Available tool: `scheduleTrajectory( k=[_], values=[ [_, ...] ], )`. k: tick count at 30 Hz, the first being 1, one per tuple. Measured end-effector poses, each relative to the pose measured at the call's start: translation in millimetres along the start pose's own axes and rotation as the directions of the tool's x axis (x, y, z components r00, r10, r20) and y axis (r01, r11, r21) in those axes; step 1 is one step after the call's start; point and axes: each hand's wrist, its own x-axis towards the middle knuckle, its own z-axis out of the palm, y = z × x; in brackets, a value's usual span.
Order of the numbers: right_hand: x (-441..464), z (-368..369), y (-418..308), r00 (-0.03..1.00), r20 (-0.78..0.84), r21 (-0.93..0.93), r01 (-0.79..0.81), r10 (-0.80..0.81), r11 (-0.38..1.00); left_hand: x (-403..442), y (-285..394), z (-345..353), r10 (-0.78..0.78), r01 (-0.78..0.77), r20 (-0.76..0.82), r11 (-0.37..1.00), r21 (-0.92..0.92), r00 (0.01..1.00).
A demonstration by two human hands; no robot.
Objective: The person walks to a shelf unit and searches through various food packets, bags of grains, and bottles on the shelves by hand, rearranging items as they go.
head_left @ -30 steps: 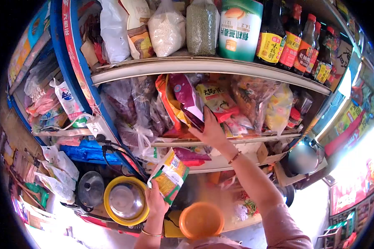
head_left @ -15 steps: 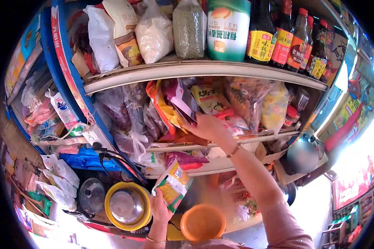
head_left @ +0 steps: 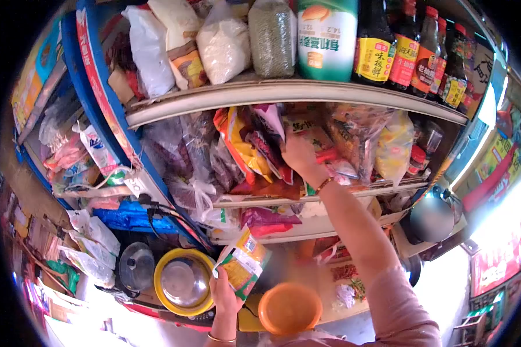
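My left hand [head_left: 226,294] is closed round a yellow, green and white plastic packet [head_left: 244,265], held low in front of the shelves. My right hand [head_left: 301,155] reaches into the middle shelf, its fingers bent at the edge of a purple packet [head_left: 270,124] and partly hidden by it. Beside that packet leans an orange and yellow bag [head_left: 237,144]. Just behind the right hand is a packet with printed characters [head_left: 311,134]. Below my hands stands an orange bowl [head_left: 290,309].
Soy sauce bottles [head_left: 375,55] and a green and white canister [head_left: 327,43] line the top shelf [head_left: 295,95]. Lower left stand a yellow-rimmed basin [head_left: 183,282] and a glass lid [head_left: 136,266]. Chopped food [head_left: 346,294] lies on a board at right, below a dark pan [head_left: 431,220].
My right hand has moved up and deeper along the purple packet, which has shifted upward. My left hand still holds its packet, and the whole view has shifted slightly.
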Motion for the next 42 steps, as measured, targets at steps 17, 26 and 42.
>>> scheduleTrajectory(
  k=[17,26,42],
  values=[
    [-39,-11,8,0.96,0.132,0.077,0.24,-0.248,0.968,-10,4,-4,0.053,-0.057,-0.128,0.998,-0.028,0.99],
    [-4,7,34,0.993,0.094,-0.33,-0.036,0.071,0.943,-4,-7,-7,-0.068,0.068,-0.005,0.997,0.039,0.998],
    [13,-46,83,0.91,-0.359,0.166,0.282,-0.209,0.945,-16,1,-13,0.003,-0.007,-0.155,1.0,-0.026,0.988]
  ],
)
